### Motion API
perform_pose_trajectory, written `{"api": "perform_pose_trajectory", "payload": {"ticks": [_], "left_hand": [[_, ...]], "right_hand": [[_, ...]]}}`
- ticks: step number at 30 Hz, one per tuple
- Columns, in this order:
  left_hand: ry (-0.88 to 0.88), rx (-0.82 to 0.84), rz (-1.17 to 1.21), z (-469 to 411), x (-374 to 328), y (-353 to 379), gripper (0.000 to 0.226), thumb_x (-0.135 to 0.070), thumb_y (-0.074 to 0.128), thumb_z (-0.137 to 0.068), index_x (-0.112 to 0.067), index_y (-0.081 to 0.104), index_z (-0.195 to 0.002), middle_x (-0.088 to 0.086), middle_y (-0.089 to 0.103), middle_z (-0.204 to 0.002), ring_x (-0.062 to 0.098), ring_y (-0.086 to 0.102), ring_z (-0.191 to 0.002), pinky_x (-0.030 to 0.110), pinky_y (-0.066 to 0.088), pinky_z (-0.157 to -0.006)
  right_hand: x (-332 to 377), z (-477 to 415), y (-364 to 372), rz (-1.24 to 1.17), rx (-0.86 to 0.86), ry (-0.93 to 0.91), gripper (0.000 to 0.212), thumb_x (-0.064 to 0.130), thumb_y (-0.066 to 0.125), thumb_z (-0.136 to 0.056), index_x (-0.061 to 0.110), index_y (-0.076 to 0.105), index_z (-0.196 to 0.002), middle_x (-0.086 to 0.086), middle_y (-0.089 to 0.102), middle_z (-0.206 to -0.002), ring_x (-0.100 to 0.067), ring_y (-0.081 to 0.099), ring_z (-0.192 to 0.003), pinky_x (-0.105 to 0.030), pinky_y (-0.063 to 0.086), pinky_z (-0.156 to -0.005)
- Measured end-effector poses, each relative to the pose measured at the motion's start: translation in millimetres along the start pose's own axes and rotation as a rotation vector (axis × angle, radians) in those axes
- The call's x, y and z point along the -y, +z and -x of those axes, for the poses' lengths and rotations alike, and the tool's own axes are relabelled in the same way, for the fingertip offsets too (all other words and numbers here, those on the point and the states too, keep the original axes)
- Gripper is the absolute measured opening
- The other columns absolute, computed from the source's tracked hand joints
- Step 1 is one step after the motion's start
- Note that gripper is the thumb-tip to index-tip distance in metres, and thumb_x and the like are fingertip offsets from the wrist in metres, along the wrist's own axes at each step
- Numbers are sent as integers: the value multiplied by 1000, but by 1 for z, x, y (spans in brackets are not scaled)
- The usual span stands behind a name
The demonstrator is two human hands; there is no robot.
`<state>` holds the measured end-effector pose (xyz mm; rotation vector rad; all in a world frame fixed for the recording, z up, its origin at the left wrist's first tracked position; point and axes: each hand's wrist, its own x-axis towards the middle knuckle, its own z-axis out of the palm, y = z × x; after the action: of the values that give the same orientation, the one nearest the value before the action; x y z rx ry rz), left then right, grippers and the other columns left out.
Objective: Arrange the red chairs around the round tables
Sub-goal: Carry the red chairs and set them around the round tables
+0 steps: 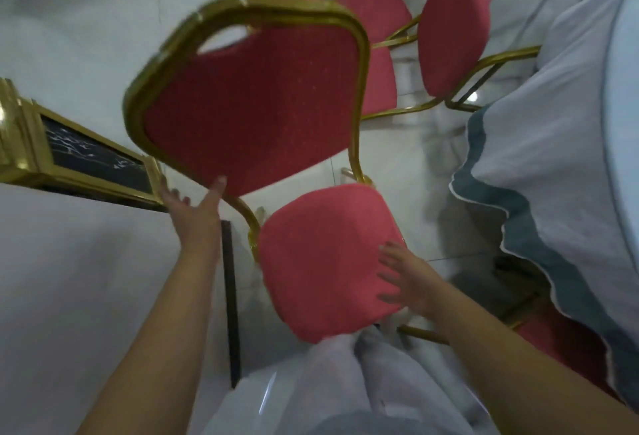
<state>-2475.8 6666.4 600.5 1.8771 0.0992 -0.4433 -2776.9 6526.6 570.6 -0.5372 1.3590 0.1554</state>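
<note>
A red chair with a gold frame fills the middle, its backrest (252,102) tilted toward the upper left and its seat (321,261) just in front of me. My left hand (197,213) grips the backrest's lower left edge, thumb on the red front and fingers behind the frame. On the seat's right edge lies my right hand (404,279), fingers spread flat on the cushion. The round table (570,144), draped in a pale blue cloth with a teal scalloped trim, stands at the right.
Two more red chairs (453,26) stand at the top, by the table. A gold-framed black panel (93,154) juts in from the left. A dark strip (230,296) runs along the pale floor beside my left arm. Another red seat (560,341) shows under the tablecloth.
</note>
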Motion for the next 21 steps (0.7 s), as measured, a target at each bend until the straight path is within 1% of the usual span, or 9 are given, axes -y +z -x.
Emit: {"api": "perform_pose_trajectory", "payload": {"ticks": [2,5,7,9,11,14,17,19,21], "left_hand": [[214,43,-161,-23,-54,-15,112,-57,84,-66,-43,13,-152,-7,17,-161,15,23,-145,35,31,-111],[325,297,-380,-54,-115,-27,83,-69,80,-62,-64,32,-130,-11,39,-143,7,44,-125,22,42,-90],[308,387,-406,-65,-132,-23,62,-65,77,-68,-55,46,-120,-11,53,-122,2,55,-105,17,44,-74],[274,348,-433,-73,-135,-16,49,-61,71,-78,-33,53,-114,-9,60,-104,10,60,-96,21,43,-65],[266,268,-486,-71,-135,-6,42,-59,65,-84,-25,52,-106,-1,60,-99,20,60,-91,28,41,-62],[312,225,-514,-56,-133,2,40,-59,61,-86,-24,50,-103,2,59,-98,19,60,-85,28,40,-58],[330,272,-547,-36,-136,15,38,-57,59,-89,-25,50,-106,4,58,-101,15,58,-83,28,41,-58],[325,322,-583,-23,-138,28,36,-54,59,-90,-23,50,-107,5,58,-102,17,58,-85,30,43,-60],[325,358,-602,-10,-137,45,33,-49,59,-92,-22,51,-108,5,58,-100,21,60,-87,35,49,-65]], "right_hand": [[17,24,7,53,-9,-95,57,36,60,-95,33,37,-147,1,45,-146,-27,46,-131,-56,46,-98],[50,52,35,85,26,-261,43,43,59,-94,33,50,-135,1,51,-140,-24,52,-123,-51,49,-94],[72,69,58,97,76,-324,47,48,59,-93,31,51,-136,2,48,-141,-23,51,-125,-44,52,-84],[91,81,78,75,112,-361,59,50,61,-92,24,46,-143,0,44,-145,-26,49,-128,-48,52,-90],[110,87,93,13,140,-366,64,51,64,-89,24,42,-143,-1,42,-145,-29,48,-130,-55,49,-98],[146,103,111,-105,222,-406,66,59,68,-82,28,47,-136,0,46,-143,-32,44,-133,-62,42,-103],[191,116,118,-276,263,-420,77,64,72,-74,25,49,-137,-6,49,-138,-34,40,-133,-67,38,-102],[220,126,117,-339,256,-406,79,66,73,-72,23,50,-134,-10,54,-133,-35,46,-127,-65,38,-98],[249,127,116,-377,197,-384,99,65,78,-65,20,41,-144,-14,52,-140,-36,50,-124,-64,38,-99]]}}
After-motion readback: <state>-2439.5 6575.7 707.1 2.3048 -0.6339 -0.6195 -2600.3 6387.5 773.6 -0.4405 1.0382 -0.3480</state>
